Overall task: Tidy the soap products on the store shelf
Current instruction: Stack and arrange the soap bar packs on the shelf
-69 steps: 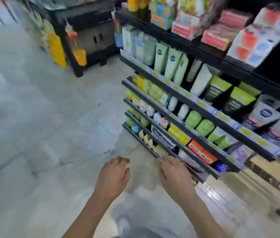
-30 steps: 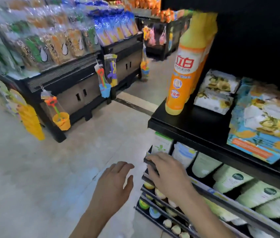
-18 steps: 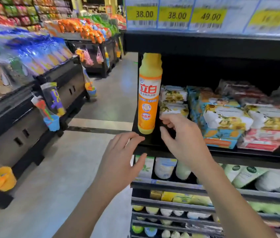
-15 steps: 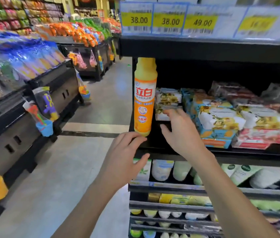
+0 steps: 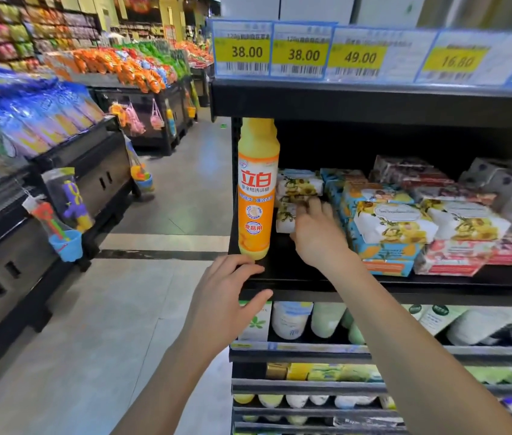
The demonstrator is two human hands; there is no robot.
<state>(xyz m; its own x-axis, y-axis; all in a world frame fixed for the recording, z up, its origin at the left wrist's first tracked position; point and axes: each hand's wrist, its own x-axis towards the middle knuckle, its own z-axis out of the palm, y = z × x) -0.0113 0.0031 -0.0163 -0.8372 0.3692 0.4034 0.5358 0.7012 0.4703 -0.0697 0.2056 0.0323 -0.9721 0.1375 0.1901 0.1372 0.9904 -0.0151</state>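
Observation:
A black shelf [image 5: 436, 282] carries stacks of wrapped soap bars. At its left end stands an orange dish-soap bottle [image 5: 256, 196]. Just right of the bottle lies a small stack of white yellow-flowered soap packs [image 5: 300, 186]. My right hand [image 5: 319, 235] reaches into the shelf and its fingers curl round the lowest white soap pack [image 5: 285, 221] of that stack. My left hand [image 5: 223, 304] rests with straight fingers on the shelf's front edge, just below the bottle's base. More soap packs, blue and orange [image 5: 383, 227] and red [image 5: 455, 255], fill the shelf to the right.
Yellow price tags [image 5: 304, 54] line the shelf above. Lower shelves hold tubes and bottles [image 5: 292, 320]. Left of me runs a tiled aisle [image 5: 154, 277], with black display stands [image 5: 60, 196] of snack bags and hanging toy buckets [image 5: 66, 243].
My view rose from the bottom shelves to the soap shelf. My right hand went up from the lower rail into the shelf and took hold of the white pack. My left hand rose to the shelf edge.

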